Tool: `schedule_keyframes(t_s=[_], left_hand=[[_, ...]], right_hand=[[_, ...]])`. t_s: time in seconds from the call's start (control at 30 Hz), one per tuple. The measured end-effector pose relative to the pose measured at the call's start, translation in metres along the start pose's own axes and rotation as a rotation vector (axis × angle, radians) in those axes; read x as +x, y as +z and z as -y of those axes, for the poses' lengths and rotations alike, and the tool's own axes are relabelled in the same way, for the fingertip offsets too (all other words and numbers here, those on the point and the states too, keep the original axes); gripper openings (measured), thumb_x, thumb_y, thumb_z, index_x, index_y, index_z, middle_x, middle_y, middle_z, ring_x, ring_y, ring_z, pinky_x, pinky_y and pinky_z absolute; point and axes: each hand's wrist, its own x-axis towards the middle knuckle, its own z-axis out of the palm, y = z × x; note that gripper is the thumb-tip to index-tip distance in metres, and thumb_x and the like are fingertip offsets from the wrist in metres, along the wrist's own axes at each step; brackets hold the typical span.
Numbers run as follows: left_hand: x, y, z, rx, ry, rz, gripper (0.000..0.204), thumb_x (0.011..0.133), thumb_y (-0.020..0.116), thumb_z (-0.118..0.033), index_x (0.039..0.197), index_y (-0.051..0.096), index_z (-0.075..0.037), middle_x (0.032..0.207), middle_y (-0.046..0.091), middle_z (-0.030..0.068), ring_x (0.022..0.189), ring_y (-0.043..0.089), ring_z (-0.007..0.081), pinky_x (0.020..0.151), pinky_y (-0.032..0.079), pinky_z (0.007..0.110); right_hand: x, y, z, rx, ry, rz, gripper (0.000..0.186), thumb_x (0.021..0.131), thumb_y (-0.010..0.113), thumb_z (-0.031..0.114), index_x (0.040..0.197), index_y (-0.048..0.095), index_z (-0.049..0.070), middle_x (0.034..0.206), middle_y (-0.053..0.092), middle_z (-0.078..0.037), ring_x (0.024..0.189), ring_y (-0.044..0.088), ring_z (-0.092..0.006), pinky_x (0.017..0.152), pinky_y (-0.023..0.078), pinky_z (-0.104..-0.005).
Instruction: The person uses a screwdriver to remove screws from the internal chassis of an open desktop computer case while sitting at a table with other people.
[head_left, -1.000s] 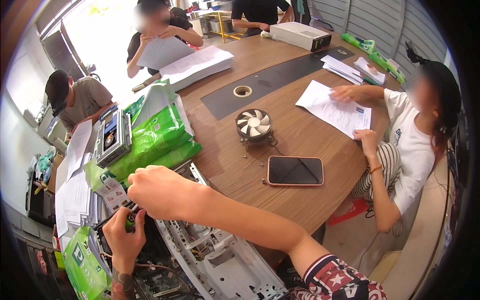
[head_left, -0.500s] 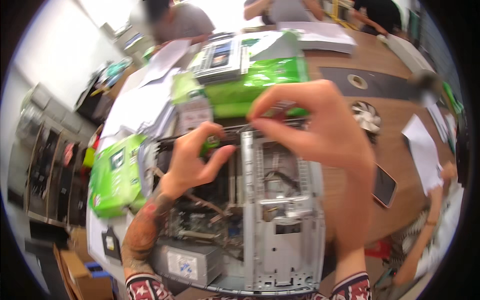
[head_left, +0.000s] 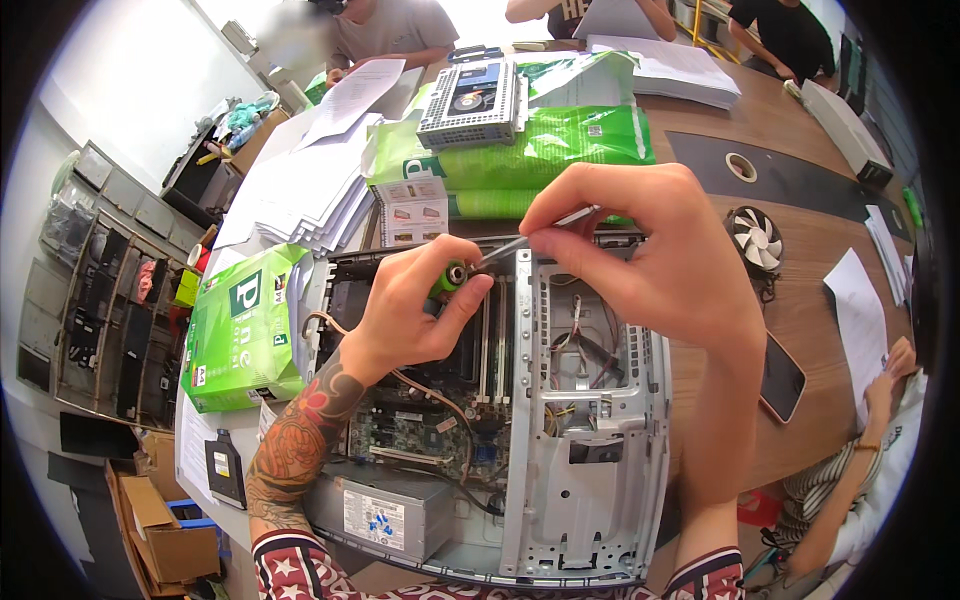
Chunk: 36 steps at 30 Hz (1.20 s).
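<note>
An opened desktop computer case (head_left: 575,510) lies before me, with a circuit board (head_left: 405,420) and a boxy grey power supply (head_left: 325,515) inside. Over its far part my left hand (head_left: 408,310) is closed round a green and black screwdriver handle (head_left: 453,280), whose round end shows a hole. My right hand (head_left: 650,255) pinches a thin metal screwdriver shaft (head_left: 512,246) between thumb and fingers. One tip of the shaft comes close to the handle; whether they touch I cannot tell. Part of the shaft is hidden behind my right fingers.
Beyond the case, a metal drive cage (head_left: 470,103) sits on green paper packs (head_left: 560,140). Another green pack (head_left: 245,335) and loose papers (head_left: 300,195) lie left. To the right are a fan (head_left: 755,240), a phone (head_left: 783,378) and a co-worker's hands (head_left: 890,375). Other people sit opposite.
The whole view has shifted a little and sharpened, with the case now lying slightly further right. My hands keep much the same pose, and the shaft now shows clearly between them.
</note>
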Motion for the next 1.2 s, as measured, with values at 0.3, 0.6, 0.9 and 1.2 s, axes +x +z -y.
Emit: schedule_keyframes(t_s=[0.3, 0.6, 0.9, 1.2], left_hand=[[-0.002, 0.004, 0.007, 0.057, 0.059, 0.02, 0.016, 0.089, 0.072, -0.009, 0.099, 0.061, -0.002, 0.081, 0.067, 0.0115, 0.065, 0.065, 0.0275, 0.059, 0.05, 0.034], [0.001, 0.005, 0.006, 0.074, 0.02, -0.021, 0.015, 0.088, 0.074, -0.008, 0.096, 0.062, -0.002, 0.077, 0.067, 0.0108, 0.059, 0.063, 0.0254, 0.056, 0.049, 0.032], [-0.002, 0.003, 0.001, 0.122, 0.017, 0.034, 0.01, 0.088, 0.07, -0.008, 0.094, 0.063, -0.002, 0.079, 0.067, 0.0116, 0.061, 0.065, 0.0275, 0.056, 0.05, 0.033], [-0.008, 0.0, -0.003, 0.084, -0.062, 0.046, 0.01, 0.089, 0.067, -0.004, 0.098, 0.062, -0.002, 0.082, 0.069, 0.0136, 0.066, 0.068, 0.0315, 0.058, 0.052, 0.035]], right_hand=[[0.002, 0.009, -0.003, -0.043, -0.012, 0.007, 0.007, 0.086, 0.071, 0.001, 0.092, 0.07, 0.0, 0.08, 0.071, -0.01, 0.07, 0.069, -0.0154, 0.066, 0.053, -0.0279], [-0.001, 0.006, -0.005, -0.154, 0.063, 0.059, 0.013, 0.087, 0.074, 0.009, 0.091, 0.068, -0.002, 0.073, 0.068, -0.013, 0.065, 0.068, -0.0195, 0.061, 0.052, -0.03], [-0.002, 0.011, -0.008, -0.197, -0.075, 0.085, 0.01, 0.082, 0.076, 0.01, 0.085, 0.072, 0.001, 0.075, 0.067, -0.012, 0.064, 0.064, -0.0277, 0.06, 0.051, -0.0352], [-0.001, 0.019, -0.013, -0.295, -0.138, 0.081, 0.01, 0.082, 0.074, 0.011, 0.085, 0.073, 0.002, 0.079, 0.068, -0.013, 0.073, 0.065, -0.0321, 0.066, 0.051, -0.0397]])
